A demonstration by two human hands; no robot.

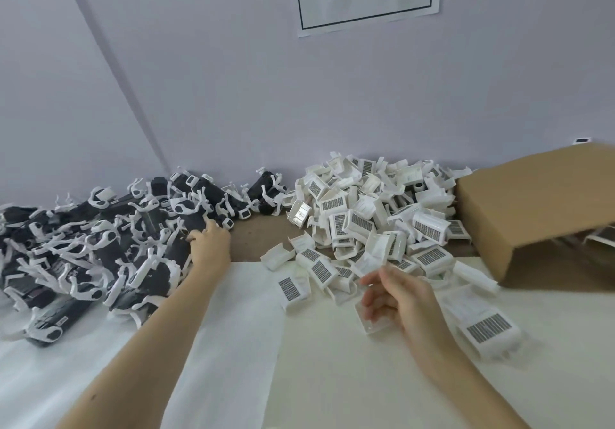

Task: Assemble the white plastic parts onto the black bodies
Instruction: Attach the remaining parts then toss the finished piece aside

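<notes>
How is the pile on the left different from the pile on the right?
1. The left pile is black bodies with curved white clips; the right pile is all-white boxy parts, many with grey grids.
2. The left hand reaches into the left pile; the right hand hovers at the near edge of the right pile.
3. The right pile lies beside a cardboard box; the left pile does not.

Both are loose heaps against the wall.

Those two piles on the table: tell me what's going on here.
A person is at an assembly table. The left hand reaches into the pile of black bodies on the left, fingers on one at its edge. The right hand is blurred over the near edge of the pile of white parts and appears to hold one white part. A cardboard box lies on its side at the right. No part is being joined to a body yet.
</notes>
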